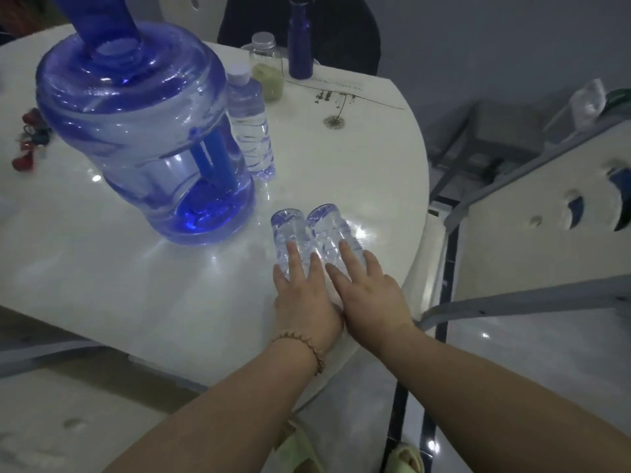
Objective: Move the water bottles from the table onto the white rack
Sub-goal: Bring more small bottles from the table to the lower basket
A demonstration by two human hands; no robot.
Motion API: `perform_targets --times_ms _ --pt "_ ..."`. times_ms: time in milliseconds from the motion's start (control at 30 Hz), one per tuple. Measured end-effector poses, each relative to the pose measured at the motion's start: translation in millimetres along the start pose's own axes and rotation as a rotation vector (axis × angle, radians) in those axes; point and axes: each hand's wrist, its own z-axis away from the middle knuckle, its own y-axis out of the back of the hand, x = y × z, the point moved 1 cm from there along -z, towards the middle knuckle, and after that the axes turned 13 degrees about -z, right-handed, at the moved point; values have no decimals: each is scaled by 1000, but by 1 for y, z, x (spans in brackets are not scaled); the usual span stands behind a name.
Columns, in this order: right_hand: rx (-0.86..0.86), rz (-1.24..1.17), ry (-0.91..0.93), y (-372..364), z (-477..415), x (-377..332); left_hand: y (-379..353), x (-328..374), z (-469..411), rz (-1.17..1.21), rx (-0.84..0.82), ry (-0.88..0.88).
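Our left hand (304, 298), with a bead bracelet (300, 346) at the wrist, rests on the left bottle (286, 227). Our right hand (368, 295) rests on the right bottle (331, 223). On both hands the fingers lie nearly straight along the plastic rather than wrapped round it, and the thumbs are hidden. The two bottles lie on their sides, touching each other, with their bases pointing away from us.

They sit near the curved right edge of the tabletop (136, 295), the right bottle being the nearer to it. Beyond that edge is a gap down to the floor (512, 353), then the rack (495, 240) well apart to the right. A fourth bottle (587, 102) lies on top of the rack. A grey bar (529, 300) crosses the gap just right of our right wrist.

To the left of the bottles a big blue jug (143, 131) stands close by, with open tabletop in front of it. A third bottle (251, 121) stands upright just beside the jug. Farther back are a jar (268, 68) and a dark flask (300, 46).

The tabletop is white and glossy. The floor is shiny tile with a dark stripe (444, 336), and the light is dim and bluish.
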Motion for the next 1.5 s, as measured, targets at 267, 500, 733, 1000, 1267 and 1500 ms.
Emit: perform_targets --times_ms 267,500,733,1000,1267,1500 --pt "210 -27 -131 80 57 48 44 88 28 99 195 -250" --pt "522 -39 -156 191 160 136 90 238 79 150 557 -488" --pt "665 -1 -283 246 293 264 72 414 139 152 509 -642" --pt "546 -102 -540 228 384 392 5 557 175 104 291 -775" --pt "454 -134 -631 205 367 511 -62 649 117 85 112 -788" --pt "351 -197 -731 191 304 632 -121 733 12 10 -4 -810"
